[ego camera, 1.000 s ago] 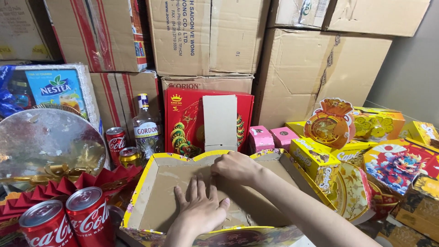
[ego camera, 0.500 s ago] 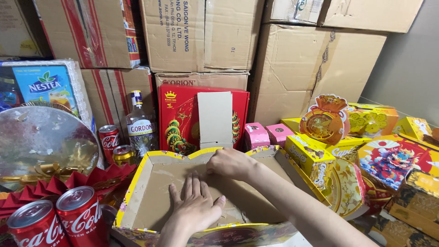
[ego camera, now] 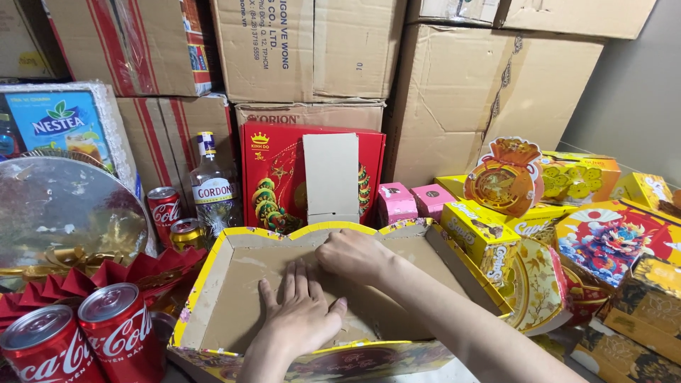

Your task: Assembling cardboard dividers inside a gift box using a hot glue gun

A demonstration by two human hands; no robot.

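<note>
Near edge, left: two red cans (ego camera: 85, 340) upright, touching each other. Beside them an open cardboard tray (ego camera: 213, 284) with yellow scalloped rim, brown inside, filling the centre foreground. Left hand (ego camera: 301, 315) lies flat on the tray floor, palm down, fingers spread, holding nothing. Right hand (ego camera: 355, 254) is further in, curled loosely with fingertips against the floor near the far wall; whether it pinches anything cannot be told. Right of the tray: yellow boxes (ego camera: 482, 237) and a dragon-print box (ego camera: 610, 241). Left of it: red folded paper fans (ego camera: 106, 276) and a round wrapped platter (ego camera: 60, 213). Behind the tray: clear bottle (ego camera: 213, 191), another red can (ego camera: 164, 213), pink boxes (ego camera: 411, 202), red gift box (ego camera: 273, 177). Farthest: stacked brown cartons (ego camera: 461, 99).
</note>
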